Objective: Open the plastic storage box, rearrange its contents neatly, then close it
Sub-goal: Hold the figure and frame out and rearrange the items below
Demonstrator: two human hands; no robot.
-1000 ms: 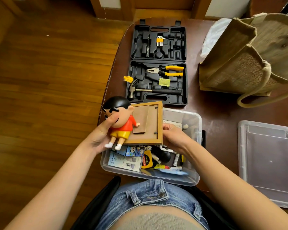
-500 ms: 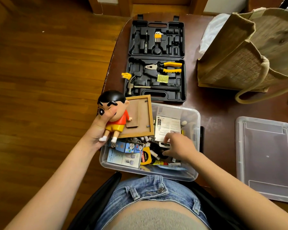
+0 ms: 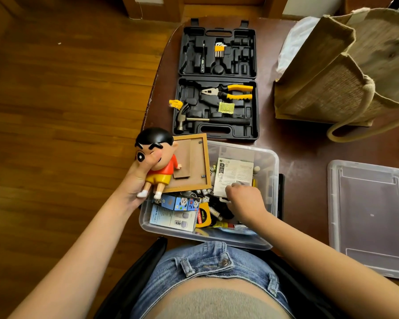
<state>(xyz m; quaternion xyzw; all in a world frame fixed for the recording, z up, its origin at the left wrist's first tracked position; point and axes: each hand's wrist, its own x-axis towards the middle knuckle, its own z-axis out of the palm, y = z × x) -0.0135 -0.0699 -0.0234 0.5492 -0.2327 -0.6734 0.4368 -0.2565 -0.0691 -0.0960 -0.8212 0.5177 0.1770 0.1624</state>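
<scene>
The clear plastic storage box [image 3: 269, 157] stands open at the table's near edge, full of small items: a white paper leaflet [image 3: 236, 172], a yellow tape measure [image 3: 203, 217], small printed cartons [image 3: 173, 217]. Its clear lid [image 3: 366, 215] lies flat on the table to the right. My left hand [image 3: 138, 180] grips a cartoon boy figurine [image 3: 158, 162] over the box's left corner, with a wooden picture frame [image 3: 194, 162] held behind it, back side up. My right hand [image 3: 245, 202] is inside the box, fingers curled at the leaflet's lower edge, pinching it.
An open black tool case [image 3: 217, 86] with pliers, hammer and hex keys lies just beyond the box. A woven jute bag [image 3: 346, 72] stands at the back right. The table's left edge drops to a wooden floor [image 3: 67, 111].
My right hand let go of the picture frame and went down into the box to the leaflet. The left hand carried figurine and frame slightly left.
</scene>
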